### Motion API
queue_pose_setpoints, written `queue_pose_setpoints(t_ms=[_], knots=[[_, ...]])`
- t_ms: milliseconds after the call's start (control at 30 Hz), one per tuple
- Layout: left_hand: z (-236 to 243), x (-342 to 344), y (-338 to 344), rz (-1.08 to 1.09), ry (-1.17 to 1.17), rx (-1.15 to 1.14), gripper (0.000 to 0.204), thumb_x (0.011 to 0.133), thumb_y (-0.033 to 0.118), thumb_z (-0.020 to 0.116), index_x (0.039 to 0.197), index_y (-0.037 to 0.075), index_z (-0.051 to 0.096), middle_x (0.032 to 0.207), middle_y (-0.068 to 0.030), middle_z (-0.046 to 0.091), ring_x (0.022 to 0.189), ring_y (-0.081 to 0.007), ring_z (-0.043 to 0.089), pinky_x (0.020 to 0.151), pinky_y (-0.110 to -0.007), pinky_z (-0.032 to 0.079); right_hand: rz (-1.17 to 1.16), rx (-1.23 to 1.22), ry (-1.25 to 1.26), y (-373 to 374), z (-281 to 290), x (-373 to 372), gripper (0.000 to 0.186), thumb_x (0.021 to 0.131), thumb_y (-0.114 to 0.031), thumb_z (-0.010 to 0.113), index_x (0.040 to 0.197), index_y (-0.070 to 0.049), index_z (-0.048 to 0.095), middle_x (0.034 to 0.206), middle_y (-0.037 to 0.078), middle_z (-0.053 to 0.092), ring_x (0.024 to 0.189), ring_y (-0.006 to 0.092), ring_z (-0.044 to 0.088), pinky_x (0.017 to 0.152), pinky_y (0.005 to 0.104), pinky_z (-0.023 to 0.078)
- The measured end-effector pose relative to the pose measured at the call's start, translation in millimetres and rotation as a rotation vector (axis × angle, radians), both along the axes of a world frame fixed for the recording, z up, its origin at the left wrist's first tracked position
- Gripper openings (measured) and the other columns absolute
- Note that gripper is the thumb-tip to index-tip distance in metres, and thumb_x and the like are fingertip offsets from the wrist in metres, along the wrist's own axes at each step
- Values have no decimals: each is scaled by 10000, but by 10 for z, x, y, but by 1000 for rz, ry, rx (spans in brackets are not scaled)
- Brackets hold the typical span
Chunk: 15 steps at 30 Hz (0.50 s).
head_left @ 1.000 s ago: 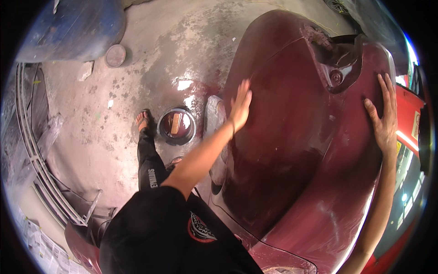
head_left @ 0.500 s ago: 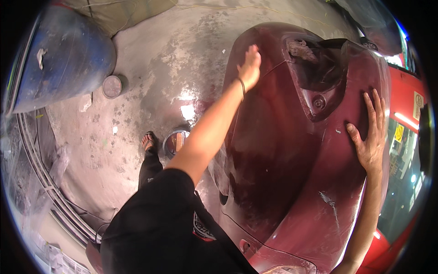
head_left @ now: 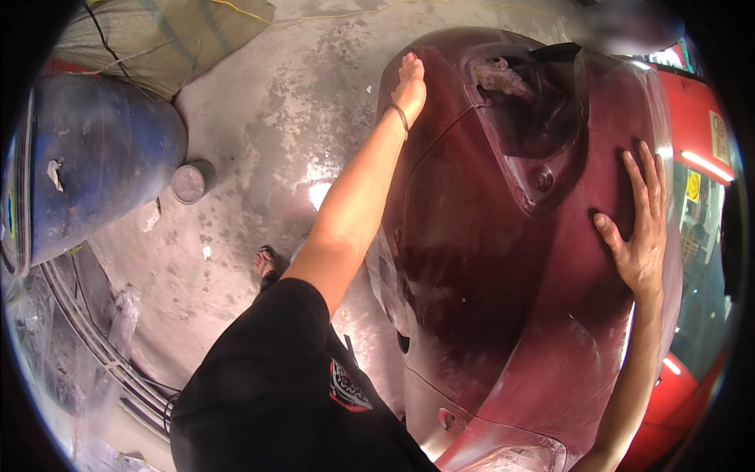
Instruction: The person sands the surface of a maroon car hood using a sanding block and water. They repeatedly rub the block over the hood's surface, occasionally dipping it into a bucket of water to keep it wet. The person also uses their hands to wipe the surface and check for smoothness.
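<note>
**Dull maroon panel, rough concrete floor**

You had both palms on a maroon body panel [head_left: 487,259] whose paint looked mostly matt and scuffed, with pale, worn patches near its lower edge. At the upper middle of the frame, a recess showed a rough, greyish crust of filler [head_left: 501,76]. Left of the panel, the concrete floor [head_left: 259,134] looked coarse, stained and wet-shiny in one spot. The blue drum [head_left: 94,169] at upper left appeared dusty and dull. A small tin [head_left: 189,183] beside it had a flat, matt metal lid.
</note>
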<state>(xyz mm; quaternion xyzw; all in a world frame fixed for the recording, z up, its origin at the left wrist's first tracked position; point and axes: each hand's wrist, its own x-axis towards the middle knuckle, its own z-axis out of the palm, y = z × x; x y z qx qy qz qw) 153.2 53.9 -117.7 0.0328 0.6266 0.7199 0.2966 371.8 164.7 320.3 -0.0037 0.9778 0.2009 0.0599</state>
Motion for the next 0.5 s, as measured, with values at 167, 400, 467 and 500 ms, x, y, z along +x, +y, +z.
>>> queue_pose_setpoints(t_ms=[167,400,467,500], knots=[[924,1236,-235,-162,209,-66,832,1124,672,181,1768,169,26,1846,-113,-24,1694,-371,-1,1286,-723,4,-67,-46,8,70,-58,229,883,904,-609,758,1614,-144,513,1730,138,396,1630,429,276,1310,572,274],[742,242,-98,-144,232,-167,823,1121,675,180,1751,144,185,1843,-85,96,1698,-314,46,1287,-729,18,0,-40,48,49,-13,122,860,910,-604,758,1608,-161,522,1729,118,404,1627,429,282,1303,570,295],[820,133,-8,-148,196,-218,765,1139,589,203,1735,109,211,1836,-118,109,1691,-359,76,1288,-737,71,-11,-34,57,10,20,96,858,908,-612,756,1605,-167,527,1727,115,407,1625,429,286,1303,568,298],[899,342,-14,-115,213,-187,764,1141,581,207,1742,109,182,1837,-128,92,1690,-368,68,1286,-740,69,-11,-47,61,25,-3,112,860,909,-629,748,1604,-174,531,1724,117,413,1622,431,293,1301,567,299]])
